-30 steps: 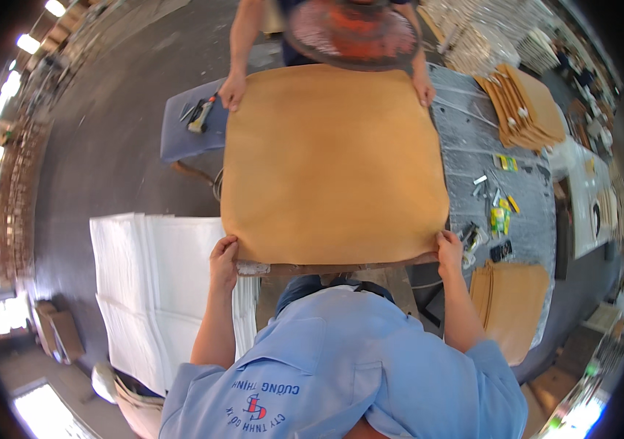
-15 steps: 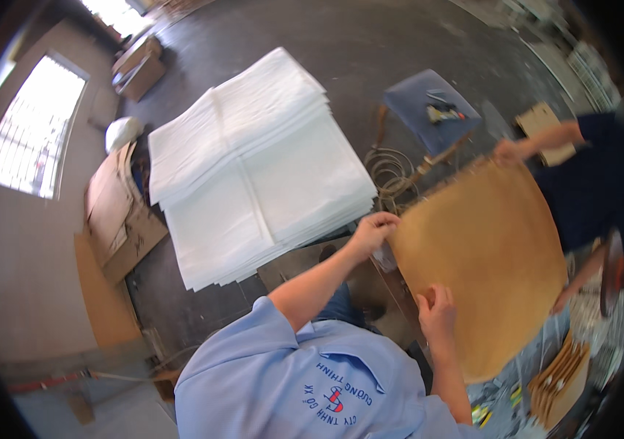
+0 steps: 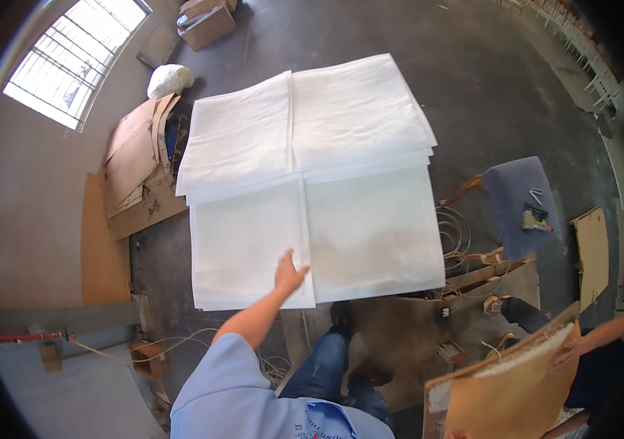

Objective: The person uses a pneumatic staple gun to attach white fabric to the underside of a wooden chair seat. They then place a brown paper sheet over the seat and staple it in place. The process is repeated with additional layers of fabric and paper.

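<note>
Stack of thin white rectangular sheets (image 3: 374,212), soft-looking, edges uneven, lies flat in front of wearer; support hidden. Seams run away from wearer, slightly L; near-square overall, so long axis unclear. L hand (image 3: 291,274) unclasped, fingers spread over stack's near part, contact unclear; R hand (image 3: 459,434) barely shows at bottom, grip can't be told. Tan wood-edged panel (image 3: 502,399) at lower R, tilted, top edge slanting up R, w/ co-worker's hand (image 3: 565,355) on it.

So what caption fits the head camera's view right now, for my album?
Open left hand over stacked white sheets, blue seat to the right.
</note>
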A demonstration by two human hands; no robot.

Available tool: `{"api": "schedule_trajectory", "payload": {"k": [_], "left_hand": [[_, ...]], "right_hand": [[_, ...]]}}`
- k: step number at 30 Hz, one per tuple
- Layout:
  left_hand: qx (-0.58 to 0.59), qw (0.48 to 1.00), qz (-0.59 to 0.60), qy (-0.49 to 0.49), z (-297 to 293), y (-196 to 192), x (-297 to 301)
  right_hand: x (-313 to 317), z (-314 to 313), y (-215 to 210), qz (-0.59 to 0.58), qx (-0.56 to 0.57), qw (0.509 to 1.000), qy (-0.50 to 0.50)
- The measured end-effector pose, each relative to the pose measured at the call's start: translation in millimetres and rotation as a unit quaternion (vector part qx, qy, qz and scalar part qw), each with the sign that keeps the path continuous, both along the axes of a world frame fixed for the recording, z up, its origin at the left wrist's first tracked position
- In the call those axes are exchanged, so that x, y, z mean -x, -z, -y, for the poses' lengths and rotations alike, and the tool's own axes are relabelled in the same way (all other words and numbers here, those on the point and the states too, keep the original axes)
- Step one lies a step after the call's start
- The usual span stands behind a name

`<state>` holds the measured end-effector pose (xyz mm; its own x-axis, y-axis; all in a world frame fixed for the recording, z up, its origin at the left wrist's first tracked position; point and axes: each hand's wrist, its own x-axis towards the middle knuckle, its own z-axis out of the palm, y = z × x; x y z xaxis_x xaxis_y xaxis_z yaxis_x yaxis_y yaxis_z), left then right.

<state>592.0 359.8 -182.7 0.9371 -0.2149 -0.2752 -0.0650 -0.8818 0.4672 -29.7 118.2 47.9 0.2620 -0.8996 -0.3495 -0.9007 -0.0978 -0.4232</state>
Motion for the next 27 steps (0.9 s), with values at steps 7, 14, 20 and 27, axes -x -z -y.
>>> {"api": "schedule_trajectory", "payload": {"k": [7, 14, 20, 27], "left_hand": [[-0.144, 0.979, 0.143, -0.027, 22.5, 65.2, -265.9], [-0.263, 0.939, 0.217, 0.034, 32.0, 93.3, -362.7], [-0.134, 0.963, 0.229, 0.048, -46.8, 49.4, -386.7], [-0.015, 0.974, 0.215, 0.071, -53.1, 21.0, -319.7]], "right_hand": [[-48.2, -1.9, -11.9, -0.222, 0.016, 0.974, -0.035], [-86.8, -8.0, -19.2, -0.246, 0.028, 0.969, -0.011], [-98.5, 29.5, -10.7, -0.282, -0.028, 0.957, -0.054], [-86.0, -18.5, -25.0, -0.314, -0.008, 0.949, -0.004]]}}
